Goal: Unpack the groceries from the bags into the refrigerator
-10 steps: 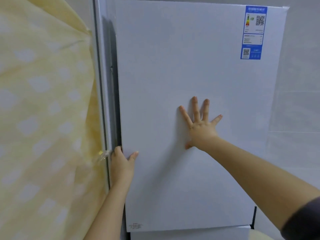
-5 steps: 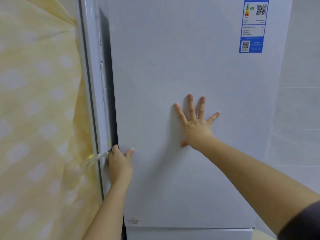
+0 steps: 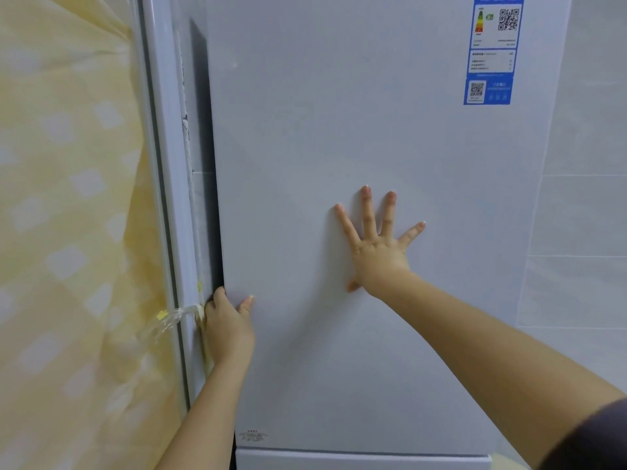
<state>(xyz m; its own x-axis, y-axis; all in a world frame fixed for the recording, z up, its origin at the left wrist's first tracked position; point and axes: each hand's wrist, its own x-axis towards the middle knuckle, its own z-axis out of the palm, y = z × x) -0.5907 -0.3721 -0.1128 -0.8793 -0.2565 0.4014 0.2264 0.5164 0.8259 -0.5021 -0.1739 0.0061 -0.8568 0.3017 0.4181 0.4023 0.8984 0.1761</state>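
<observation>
- The refrigerator door [image 3: 339,113] fills most of what I see. It is a plain white panel straight ahead of me, and a dark narrow gap [image 3: 203,130] runs down its left edge.
- A yellow cloth [image 3: 68,232] with pale white patches hangs on my left, up against a white upright frame [image 3: 163,164] beside the door.
- A grey tiled wall [image 3: 583,198] stands to the right of the refrigerator.
- The top of a lower door [image 3: 363,462] shows just beneath the upper one, and the two are parted by a thin seam.
- A blue label [image 3: 492,49] with codes and a coloured scale sits in the door's upper right corner.
- My right hand [image 3: 380,249] lies flat on the middle of the door, with the palm pressed to it and the fingers spread wide.
- My left hand [image 3: 229,327] holds the door's left edge low down. The fingers curl round into the gap and the thumb rests on the front face.
- A strip of clear tape [image 3: 163,322] sticks out from the frame just left of that hand.
</observation>
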